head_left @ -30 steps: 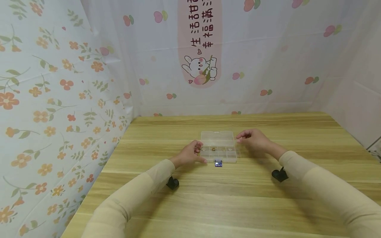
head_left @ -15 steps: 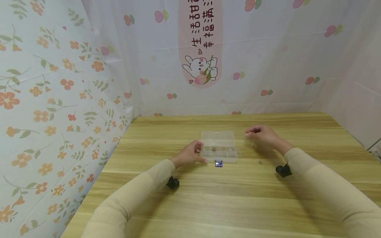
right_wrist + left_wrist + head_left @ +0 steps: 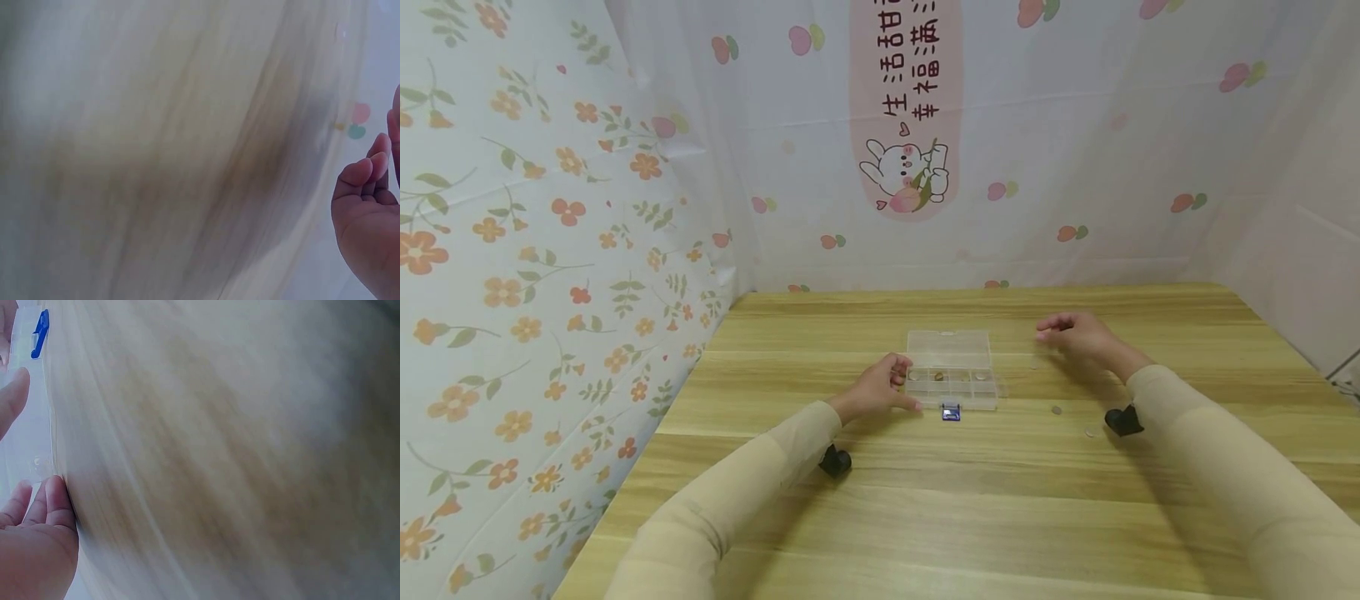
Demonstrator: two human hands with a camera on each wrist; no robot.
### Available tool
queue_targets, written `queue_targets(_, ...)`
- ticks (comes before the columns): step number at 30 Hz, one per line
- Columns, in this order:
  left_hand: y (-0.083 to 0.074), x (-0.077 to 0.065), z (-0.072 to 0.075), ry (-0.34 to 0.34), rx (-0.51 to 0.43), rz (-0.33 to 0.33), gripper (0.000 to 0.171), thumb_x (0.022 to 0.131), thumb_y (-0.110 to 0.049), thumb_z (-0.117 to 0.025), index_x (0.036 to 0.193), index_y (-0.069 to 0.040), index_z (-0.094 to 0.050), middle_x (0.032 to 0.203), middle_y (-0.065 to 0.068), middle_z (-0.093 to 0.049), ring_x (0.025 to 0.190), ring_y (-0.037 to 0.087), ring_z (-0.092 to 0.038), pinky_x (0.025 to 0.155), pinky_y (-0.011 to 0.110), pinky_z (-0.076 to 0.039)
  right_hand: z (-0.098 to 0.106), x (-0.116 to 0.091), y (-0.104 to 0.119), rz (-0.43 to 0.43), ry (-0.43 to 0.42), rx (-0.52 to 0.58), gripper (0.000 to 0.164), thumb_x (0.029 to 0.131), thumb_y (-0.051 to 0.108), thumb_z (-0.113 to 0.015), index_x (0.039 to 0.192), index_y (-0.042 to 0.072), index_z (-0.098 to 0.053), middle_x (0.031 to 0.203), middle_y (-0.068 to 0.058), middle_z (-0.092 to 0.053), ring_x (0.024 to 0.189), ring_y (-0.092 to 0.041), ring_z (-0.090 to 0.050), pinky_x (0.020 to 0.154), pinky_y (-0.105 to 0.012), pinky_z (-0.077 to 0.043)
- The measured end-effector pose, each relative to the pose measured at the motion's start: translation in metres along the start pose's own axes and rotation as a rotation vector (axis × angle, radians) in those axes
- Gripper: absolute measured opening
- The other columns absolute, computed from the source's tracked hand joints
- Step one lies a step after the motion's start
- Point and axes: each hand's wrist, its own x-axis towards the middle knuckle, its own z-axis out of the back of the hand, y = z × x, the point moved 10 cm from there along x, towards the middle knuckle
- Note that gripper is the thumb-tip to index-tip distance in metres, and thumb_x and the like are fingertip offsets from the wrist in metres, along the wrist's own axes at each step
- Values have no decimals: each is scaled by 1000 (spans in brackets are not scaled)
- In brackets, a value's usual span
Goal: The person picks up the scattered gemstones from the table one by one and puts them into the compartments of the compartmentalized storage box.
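A clear plastic compartment box (image 3: 951,387) lies on the wooden table with its lid tipped back and its blue latch (image 3: 951,412) at the front. Small round pieces, one of them golden brown (image 3: 938,377), sit in its back row of compartments. My left hand (image 3: 880,387) grips the box's left side, thumb near the front edge; in the left wrist view its fingers (image 3: 56,500) meet the box's edge. To the right of the box, my right hand (image 3: 1078,335) hovers over the table, fingers loosely curled, with nothing visible between them.
Right of the box lie a dark small disc (image 3: 1056,409), a pale one (image 3: 1089,432) and a faint tiny piece (image 3: 1033,367). Patterned cloth (image 3: 1045,167) hangs behind the table and along its left side. A black wrist mount (image 3: 1123,421) hangs below the right sleeve.
My right hand has moved away from the box's right side, to the right and slightly back, uncovering the small discs on the table. The left hand and box have stayed in place.
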Motion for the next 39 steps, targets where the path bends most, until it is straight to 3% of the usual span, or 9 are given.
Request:
queue_targets(11,3,2,0,-5,15,-5,68,75,-15,-86,130,-7,-47,119,4,-49,102,18,-47,87,32,-43,3,8,-7,-18,11,8,38,97,23,-62,122,-5,-57,98,-12,-55,91,-30,-51,74,-37,-47)
queue_targets(18,2,1,-1,2,1,1,68,76,-14,-85,131,-6,-46,120,5,-48,102,19,-46,87,33,-43,3,15,-17,-15,6,8,34,96,21,-64,118,-4,-59,90,-9,-54,79,-23,-47,63,-32,-43)
queue_targets(25,0,0,-1,-4,0,2,67,76,-14,-85,131,-5,-47,121,6,-49,102,19,-46,88,33,-43,5,18,-24,-17,4,2,37,94,22,-67,118,-5,-59,94,-9,-53,82,-23,-43,67,-31,-41)
queue_targets(33,1,1,-1,-1,3,-4,68,76,-14,-85,131,-5,-47,121,8,-49,102,20,-46,88,33,-42,5,22,-29,-28,3,-13,33,93,20,-67,116,-3,-61,87,-7,-49,77,-22,-43,63,-29,-40)
queue_targets(39,2,2,-1,-3,7,4,68,75,-14,-86,130,-6,-47,119,5,-49,101,19,-46,88,33,-43,2,22,-28,-27,-1,-60,37,93,23,-69,119,-2,-61,99,-10,-54,88,-24,-44,72,-31,-40)
